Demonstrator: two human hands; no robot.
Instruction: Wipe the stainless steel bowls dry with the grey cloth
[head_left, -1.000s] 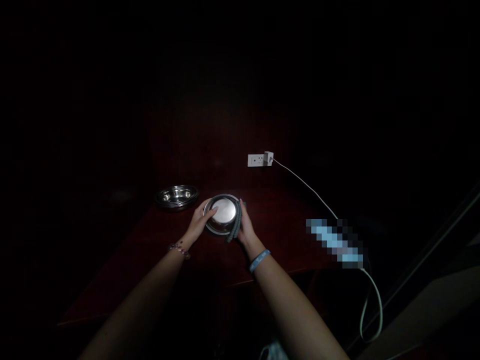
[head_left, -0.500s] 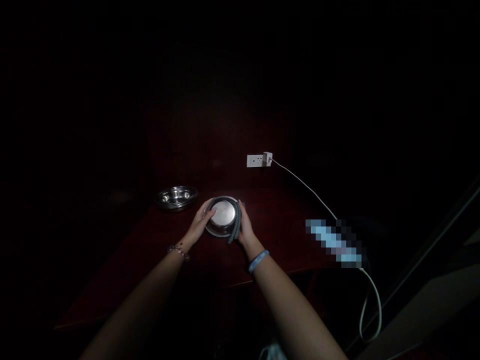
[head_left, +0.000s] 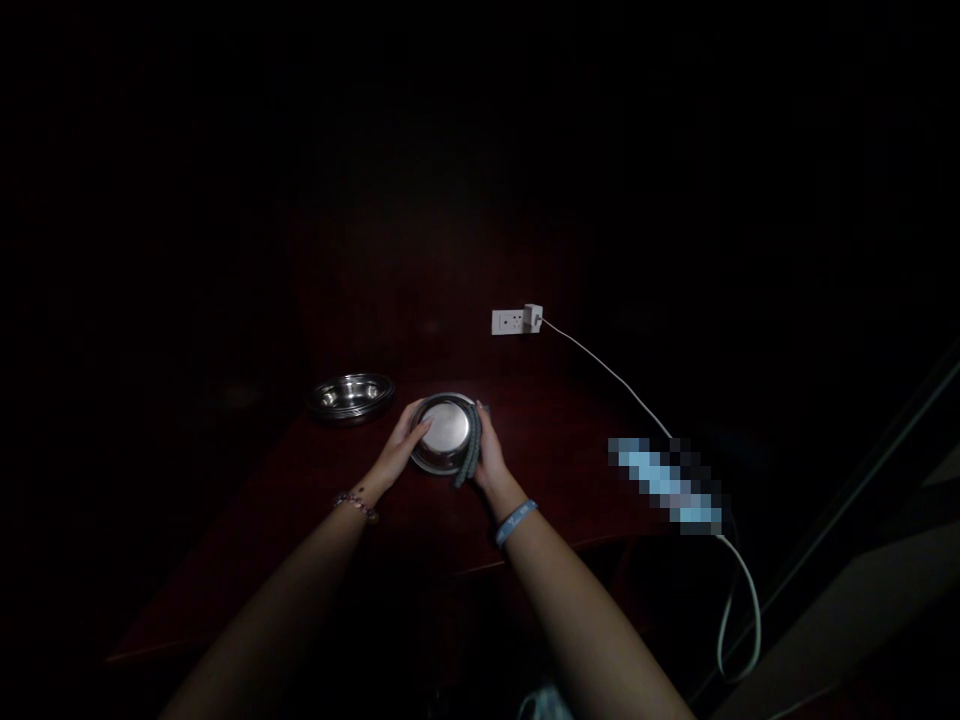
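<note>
The left hand has its fingers curled around the left side of a metal bowl, the thumb lying across onto its flat round face. The right hand has its fingers partly closed at the opposite side, holding a grey-green cloth against the rim; the contact behind the cloth cannot be seen. Held between the 2 hands, the bowl is tilted, its flat face toward the camera, over the middle of the dark red bench. Whether it touches the surface, I cannot tell.

The bowl stack sits near the far left corner, just beside the left hand but apart from it. Open bench surface spreads left and right of the hands. The near edge crosses beneath the forearms; at the back rises a wall with a socket. A white cable slants down at the right, well apart from the hands, to a pixelated patch.
</note>
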